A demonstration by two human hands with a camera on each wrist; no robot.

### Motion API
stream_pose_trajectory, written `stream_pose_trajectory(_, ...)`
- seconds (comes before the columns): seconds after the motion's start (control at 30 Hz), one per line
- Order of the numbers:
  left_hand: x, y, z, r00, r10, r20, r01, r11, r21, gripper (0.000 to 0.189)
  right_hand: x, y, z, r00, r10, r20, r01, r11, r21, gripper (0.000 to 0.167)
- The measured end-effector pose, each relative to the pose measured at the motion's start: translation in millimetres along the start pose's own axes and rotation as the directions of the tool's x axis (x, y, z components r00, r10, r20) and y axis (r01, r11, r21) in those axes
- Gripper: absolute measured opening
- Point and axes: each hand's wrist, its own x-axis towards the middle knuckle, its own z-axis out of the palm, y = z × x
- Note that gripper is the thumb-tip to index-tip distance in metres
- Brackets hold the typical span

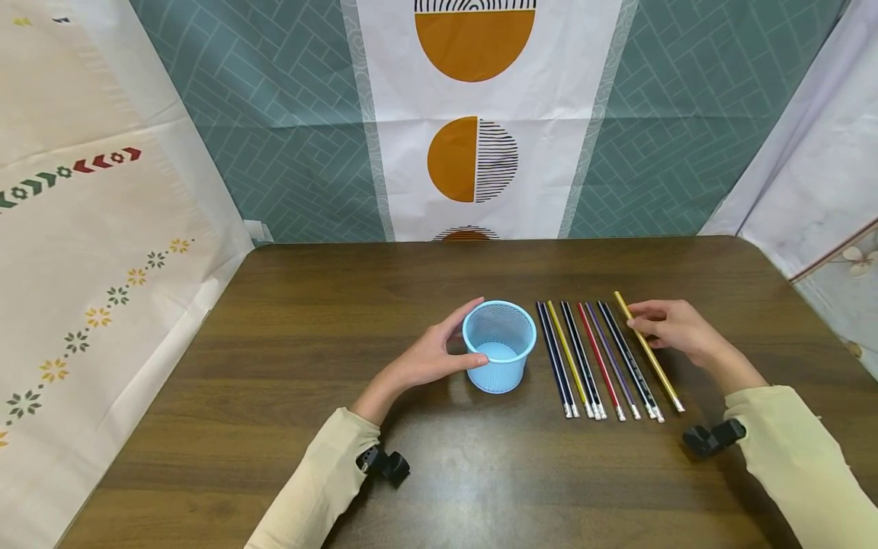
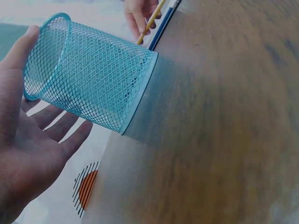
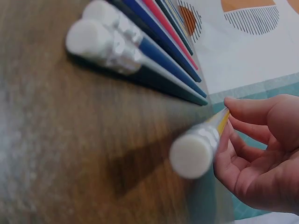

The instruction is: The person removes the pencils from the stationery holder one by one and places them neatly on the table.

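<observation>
A light-blue mesh pencil cup [image 1: 499, 374] stands upright on the table. My left hand [image 1: 430, 354] is around its left side, thumb on the near side by the rim and fingers behind. In the left wrist view the mesh cup [image 2: 100, 74] shows no pencils inside. My right hand [image 1: 675, 326] pinches a gold-yellow pencil [image 1: 656, 363] between thumb and fingers, to the right of the row. Its white eraser [image 3: 190, 156] faces the camera in the right wrist view, apart from the row. Several pencils lie side by side between the hands, including a yellow pencil [image 1: 566, 349], red pencil [image 1: 602, 360] and purple pencil [image 1: 613, 360].
The brown wooden table [image 1: 288, 366] ends at a patterned cloth backdrop [image 1: 473, 99]. Dark pencils [image 1: 631, 362] lie nearest the right hand, their erasers toward the front. Black wrist cameras [image 1: 713, 438] sit on both sleeves.
</observation>
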Motion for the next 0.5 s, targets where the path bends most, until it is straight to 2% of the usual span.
stream_pose_trajectory(0.5, 0.0, -1.0, 0.1, 1.000, -0.016, -0.002, 0.016, 1.000, 0.016, 0.085, -2.0, 6.5, 2.7, 1.000, 0.015, 0.012, -0.015, 1.000, -0.019, 0.050)
